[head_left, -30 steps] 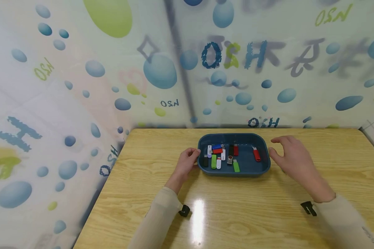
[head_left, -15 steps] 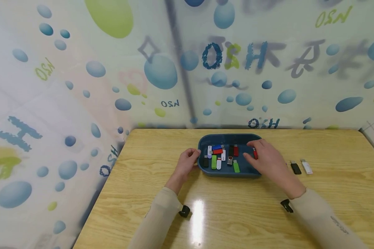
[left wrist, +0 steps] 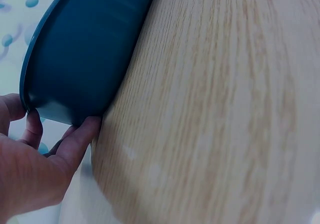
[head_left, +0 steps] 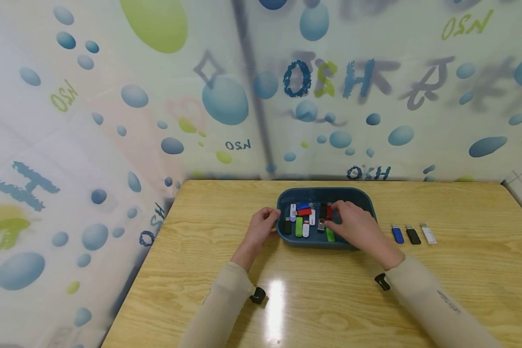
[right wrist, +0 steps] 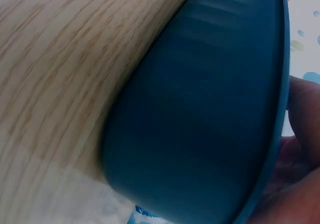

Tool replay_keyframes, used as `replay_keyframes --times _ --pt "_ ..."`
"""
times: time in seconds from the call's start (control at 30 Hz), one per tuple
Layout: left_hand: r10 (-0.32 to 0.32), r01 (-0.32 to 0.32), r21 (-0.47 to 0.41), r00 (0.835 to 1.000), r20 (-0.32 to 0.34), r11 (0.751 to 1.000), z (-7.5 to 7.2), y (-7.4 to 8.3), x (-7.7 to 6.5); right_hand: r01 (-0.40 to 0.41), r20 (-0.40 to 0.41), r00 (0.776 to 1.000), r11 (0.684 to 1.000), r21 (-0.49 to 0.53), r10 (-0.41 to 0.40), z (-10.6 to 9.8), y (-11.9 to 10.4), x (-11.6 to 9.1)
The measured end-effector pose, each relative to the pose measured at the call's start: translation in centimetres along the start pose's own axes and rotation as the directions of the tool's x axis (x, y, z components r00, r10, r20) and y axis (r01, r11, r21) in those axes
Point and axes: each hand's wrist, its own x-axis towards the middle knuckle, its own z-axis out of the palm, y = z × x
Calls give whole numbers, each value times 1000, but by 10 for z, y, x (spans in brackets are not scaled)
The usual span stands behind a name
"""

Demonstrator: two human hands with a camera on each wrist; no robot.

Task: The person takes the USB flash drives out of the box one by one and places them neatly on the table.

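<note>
A dark blue plastic tray [head_left: 304, 243] holding several USB sticks stands on the table. My left hand [head_left: 260, 228] pinches the rim at its left end; in the left wrist view, other fingers of the left hand [left wrist: 42, 166] touch the end wall lower down. Over the right half of the tray reaches my right hand [head_left: 360, 228], thumb and forefinger apart with no stick visible between them. Its fingertips are close to a dark red USB stick [head_left: 329, 211], a silver swivel one [head_left: 321, 225] and a green one [head_left: 330, 235]. The tray's right part is covered by this hand.
On the wooden table [head_left: 330, 295], right of the tray, lie a blue USB stick [head_left: 398, 234], a black one [head_left: 413, 235] and a white one [head_left: 428, 234] in a row. A patterned wall covering [head_left: 226, 154] rises behind the table's back edge.
My right hand has travelled left from beside the tray to over its inside, uncovering the sticks on the table and hiding the red stick at the right end. The left hand stays put.
</note>
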Motion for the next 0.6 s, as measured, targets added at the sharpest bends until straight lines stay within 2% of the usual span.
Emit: replay_keyframes --times 0.33,0.6 --pt "-5 5 1 1000 0 1000 1 2 -1 -96 159 983 995 -4 96 7 -3 14" --pt "-3 3 6 1000 -2 1000 0 1 -1 -121 236 964 992 -20 122 12 -3 19"
